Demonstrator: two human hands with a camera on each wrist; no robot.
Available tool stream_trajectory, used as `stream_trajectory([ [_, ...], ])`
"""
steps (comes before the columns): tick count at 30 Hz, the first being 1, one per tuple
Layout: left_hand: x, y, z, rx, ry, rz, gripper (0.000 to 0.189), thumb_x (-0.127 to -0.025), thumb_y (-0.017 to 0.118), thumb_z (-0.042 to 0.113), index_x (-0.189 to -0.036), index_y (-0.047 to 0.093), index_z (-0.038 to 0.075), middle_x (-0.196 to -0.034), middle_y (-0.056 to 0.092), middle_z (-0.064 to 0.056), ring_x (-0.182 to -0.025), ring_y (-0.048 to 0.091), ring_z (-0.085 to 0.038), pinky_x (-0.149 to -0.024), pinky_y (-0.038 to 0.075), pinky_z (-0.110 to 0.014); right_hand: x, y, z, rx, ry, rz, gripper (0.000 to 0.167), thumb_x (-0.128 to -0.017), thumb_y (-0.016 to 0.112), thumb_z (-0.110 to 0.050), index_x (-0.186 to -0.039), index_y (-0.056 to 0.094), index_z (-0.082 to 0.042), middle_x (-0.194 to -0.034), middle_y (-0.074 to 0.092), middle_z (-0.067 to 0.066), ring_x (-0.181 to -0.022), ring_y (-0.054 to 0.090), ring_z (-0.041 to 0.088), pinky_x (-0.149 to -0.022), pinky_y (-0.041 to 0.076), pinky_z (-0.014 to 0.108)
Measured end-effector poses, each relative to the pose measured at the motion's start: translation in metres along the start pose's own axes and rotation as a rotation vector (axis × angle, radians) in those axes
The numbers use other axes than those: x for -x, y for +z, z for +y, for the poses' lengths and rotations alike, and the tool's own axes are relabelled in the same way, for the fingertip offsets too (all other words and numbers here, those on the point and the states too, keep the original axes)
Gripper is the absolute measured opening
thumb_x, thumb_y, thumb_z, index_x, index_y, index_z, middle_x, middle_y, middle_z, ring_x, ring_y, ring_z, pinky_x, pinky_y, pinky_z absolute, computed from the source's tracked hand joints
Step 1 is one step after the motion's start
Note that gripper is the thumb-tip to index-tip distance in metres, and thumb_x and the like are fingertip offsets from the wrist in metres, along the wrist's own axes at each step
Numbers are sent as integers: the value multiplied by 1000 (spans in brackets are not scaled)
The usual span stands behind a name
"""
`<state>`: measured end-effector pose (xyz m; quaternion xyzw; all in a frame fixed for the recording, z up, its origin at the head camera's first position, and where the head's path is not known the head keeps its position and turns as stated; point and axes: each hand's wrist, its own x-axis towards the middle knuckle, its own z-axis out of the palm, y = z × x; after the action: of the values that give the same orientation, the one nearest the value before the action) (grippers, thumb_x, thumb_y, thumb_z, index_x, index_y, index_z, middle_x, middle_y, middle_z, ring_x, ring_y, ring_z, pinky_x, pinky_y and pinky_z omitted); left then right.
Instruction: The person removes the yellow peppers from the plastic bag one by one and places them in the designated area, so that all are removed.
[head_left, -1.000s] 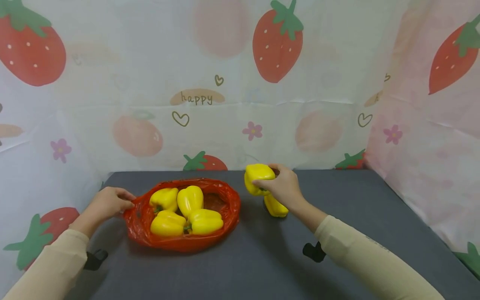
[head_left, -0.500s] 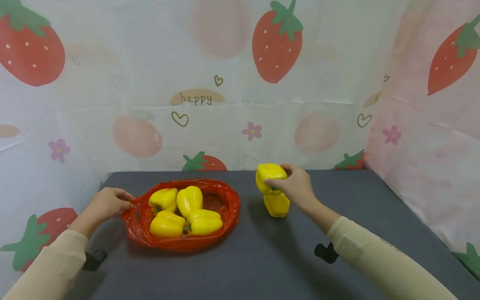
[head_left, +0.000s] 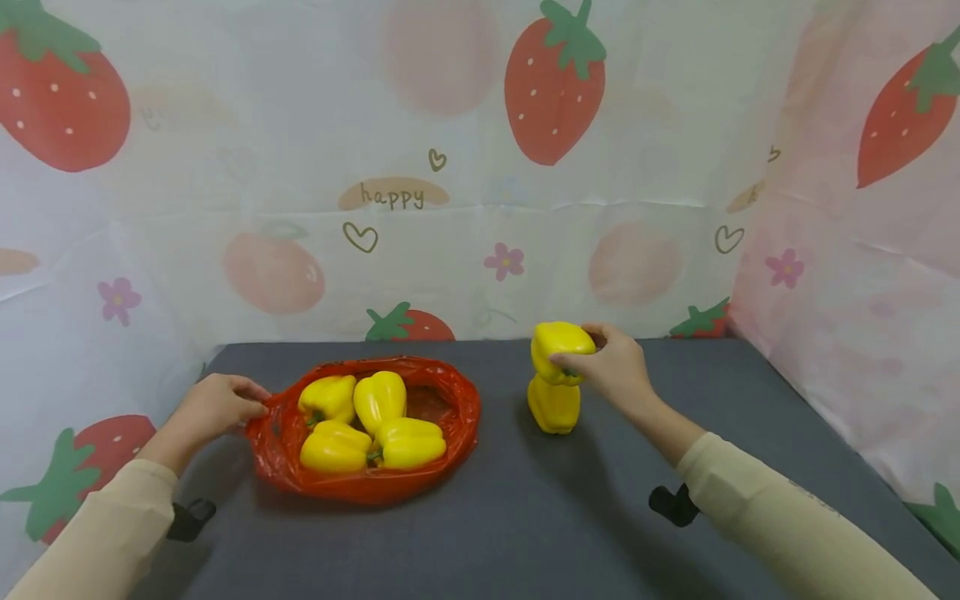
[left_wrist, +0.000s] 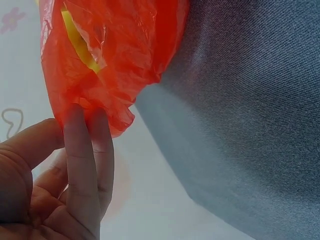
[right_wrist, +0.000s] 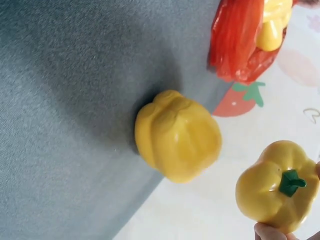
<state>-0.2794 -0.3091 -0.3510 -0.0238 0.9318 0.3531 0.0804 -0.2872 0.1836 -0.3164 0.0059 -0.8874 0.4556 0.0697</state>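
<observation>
My left hand point(head_left: 217, 410) pinches the left rim of a red plastic bag point(head_left: 367, 487) between thumb and fingers. Several yellow bell peppers point(head_left: 381, 403) lie inside the opened bag. At the right, my right hand point(head_left: 618, 367) holds a yellow bell pepper point(right_wrist: 277, 187) by its sides, raised above the table; its green stem faces the right wrist camera. A second loose yellow pepper point(right_wrist: 177, 137) sits on the table, just below the held one in the head view, its top partly covered by it there.
The dark grey table point(head_left: 465, 550) reaches back to a fabric backdrop point(head_left: 465, 150) printed with strawberries. Black wrist straps or mounts point(head_left: 673, 506) hang below both forearms. The bag's right side has a gap between the peppers and its rim.
My right hand has carried the held pepper to the right, from beside the loose pepper to above it. The left hand and the bag stay in place.
</observation>
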Motion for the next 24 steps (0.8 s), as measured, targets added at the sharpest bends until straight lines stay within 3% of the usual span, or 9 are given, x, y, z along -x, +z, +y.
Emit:
stream_trajectory([
  [24, 3, -2, 3, -4, 22, 1, 32, -92, 63, 10, -115, 64, -13, -107, 66, -26, -80, 64, -20, -75, 63, -41, 4, -32, 33, 32, 63, 20, 83, -86, 74, -43, -148, 41, 1, -147, 49, 23, -124, 53, 37, -102, 51, 48],
])
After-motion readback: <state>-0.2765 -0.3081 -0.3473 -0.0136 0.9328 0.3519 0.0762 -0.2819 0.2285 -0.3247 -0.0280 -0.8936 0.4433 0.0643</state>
